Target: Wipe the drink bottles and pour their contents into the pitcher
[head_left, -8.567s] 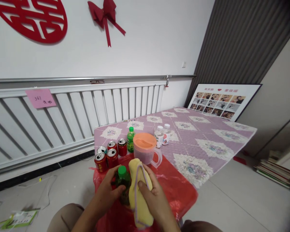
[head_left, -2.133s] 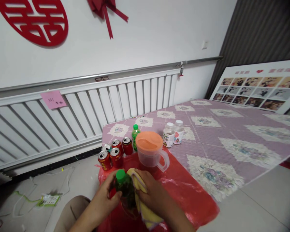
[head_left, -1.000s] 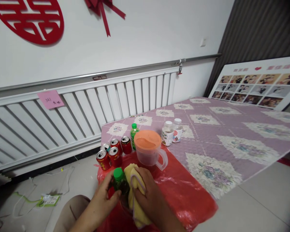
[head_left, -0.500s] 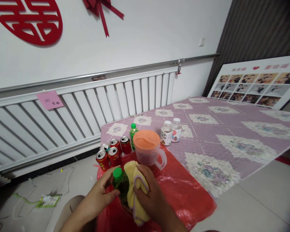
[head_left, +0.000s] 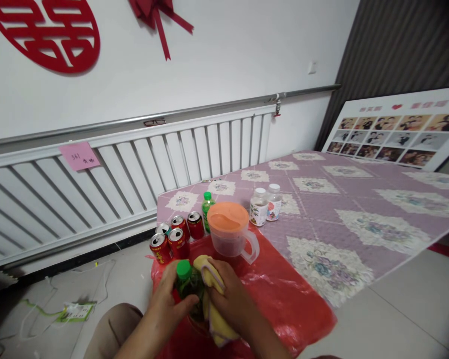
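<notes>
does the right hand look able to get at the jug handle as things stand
Probably yes, though not with free fingers: the right hand is gripping the cloth. The jug handle points toward that side, and nothing seems to stand between them.

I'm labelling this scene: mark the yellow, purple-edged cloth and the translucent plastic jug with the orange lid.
Yellow, purple-edged cloth (head_left: 217,321): head view, on its lower folds.
Translucent plastic jug (head_left: 227,243): head view, on its front wall.
</notes>
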